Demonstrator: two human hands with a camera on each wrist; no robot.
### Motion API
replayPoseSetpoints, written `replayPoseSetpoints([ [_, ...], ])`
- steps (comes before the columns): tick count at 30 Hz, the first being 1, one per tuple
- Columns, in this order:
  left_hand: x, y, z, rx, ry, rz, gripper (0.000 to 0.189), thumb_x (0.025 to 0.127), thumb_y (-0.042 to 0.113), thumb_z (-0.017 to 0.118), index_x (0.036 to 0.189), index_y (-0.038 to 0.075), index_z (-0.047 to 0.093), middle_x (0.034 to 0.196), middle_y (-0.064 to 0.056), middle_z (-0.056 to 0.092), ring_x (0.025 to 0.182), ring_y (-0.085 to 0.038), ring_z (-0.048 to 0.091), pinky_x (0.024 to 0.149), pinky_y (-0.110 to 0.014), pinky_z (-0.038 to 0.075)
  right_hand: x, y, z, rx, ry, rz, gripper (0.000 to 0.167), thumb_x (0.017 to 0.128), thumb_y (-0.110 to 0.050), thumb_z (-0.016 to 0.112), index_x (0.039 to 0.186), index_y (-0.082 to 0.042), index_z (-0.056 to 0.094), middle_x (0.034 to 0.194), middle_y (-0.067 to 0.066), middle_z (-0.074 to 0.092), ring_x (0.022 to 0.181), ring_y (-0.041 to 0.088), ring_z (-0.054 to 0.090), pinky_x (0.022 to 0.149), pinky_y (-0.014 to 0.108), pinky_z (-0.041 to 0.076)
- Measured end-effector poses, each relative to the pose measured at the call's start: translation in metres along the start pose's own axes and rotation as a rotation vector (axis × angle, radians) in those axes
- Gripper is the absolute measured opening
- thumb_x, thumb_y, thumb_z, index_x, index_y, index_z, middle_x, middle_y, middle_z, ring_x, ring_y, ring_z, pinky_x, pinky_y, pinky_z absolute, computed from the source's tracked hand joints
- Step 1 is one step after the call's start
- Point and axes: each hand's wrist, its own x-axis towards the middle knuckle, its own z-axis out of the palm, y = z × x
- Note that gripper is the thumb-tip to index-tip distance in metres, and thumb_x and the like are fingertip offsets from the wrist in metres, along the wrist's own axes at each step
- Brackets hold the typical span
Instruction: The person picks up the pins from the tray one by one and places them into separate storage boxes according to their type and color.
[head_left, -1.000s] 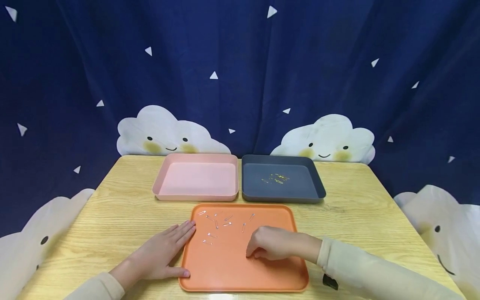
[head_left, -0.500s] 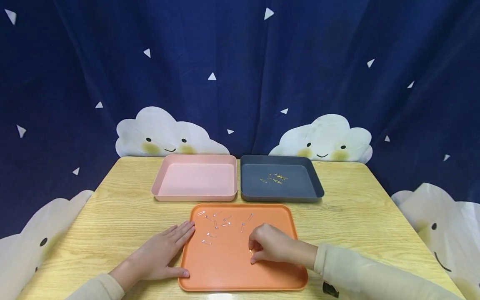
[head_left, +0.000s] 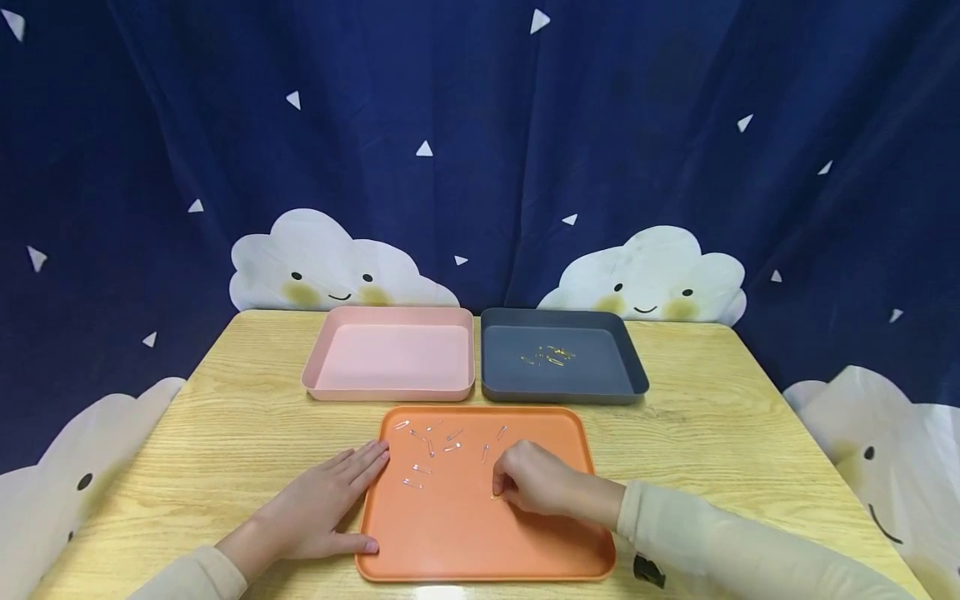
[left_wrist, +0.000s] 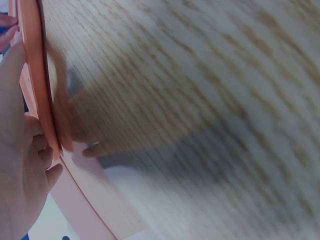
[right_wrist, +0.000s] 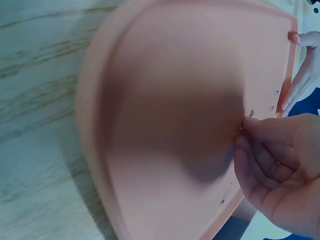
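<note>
**Right hand pinched a gold safety pin over the orange tray**

From where I stood, the person's right hand [head_left: 536, 479] held a small gold safety pin [head_left: 495, 497] between thumb and fingertips, low over the middle of the orange tray [head_left: 442, 537]; I couldn't tell whether the pin touched the surface. The left hand [head_left: 318, 510] gripped nothing: its fingers lay straight, with the thumb spread away from them, and their tips rested on the tray's left rim.

Silver safety pins [head_left: 452, 447] lay scattered on the same tray, mostly towards its far left part, with a couple just beyond the right hand. Behind it, a pink tray [head_left: 405, 362] and a dark grey tray [head_left: 600, 375] stood side by side on the wooden table [head_left: 697, 400], the grey one on the right. In that one lay a loose cluster of gold pins [head_left: 557, 361]. A dark blue curtain [head_left: 480, 92] with smiling clouds hung behind.
</note>
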Motion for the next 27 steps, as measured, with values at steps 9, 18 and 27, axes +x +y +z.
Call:
replayPoseSetpoints([
  [9,0.000,0.001,-0.003,-0.019,-0.028,-0.007,0.098,0.083,0.077,0.044,0.144,0.000,0.041,0.152,-0.015,0.041,0.139,-0.027,0.043,0.110,-0.040,0.042,0.005,-0.001,0.002,0.000,-0.024,0.016,0.013,0.071,-0.010,0.081,0.068,-0.014,0.070,0.062,-0.009,0.065,0.058,-0.008,0.047,0.057,0.005,0.039],
  [18,0.000,0.001,-0.003,-0.019,-0.005,0.002,0.098,0.082,0.076,0.045,0.143,-0.001,0.042,0.150,-0.016,0.043,0.138,-0.028,0.044,0.109,-0.041,0.044,0.012,0.000,0.006,-0.079,-0.019,-0.045,0.017,0.075,-0.004,0.071,0.064,-0.016,0.064,0.060,-0.011,0.058,0.059,-0.005,0.044,0.055,0.005,0.036],
  [27,-0.001,-0.001,-0.001,-0.014,0.002,0.008,0.098,0.082,0.077,0.045,0.143,0.000,0.041,0.151,-0.016,0.042,0.139,-0.027,0.044,0.110,-0.040,0.042,0.017,0.003,0.001,-0.028,-0.172,-0.052,0.017,0.083,-0.006,0.062,0.069,-0.015,0.057,0.063,-0.010,0.047,0.060,-0.003,0.038,0.056,0.007,0.034],
])
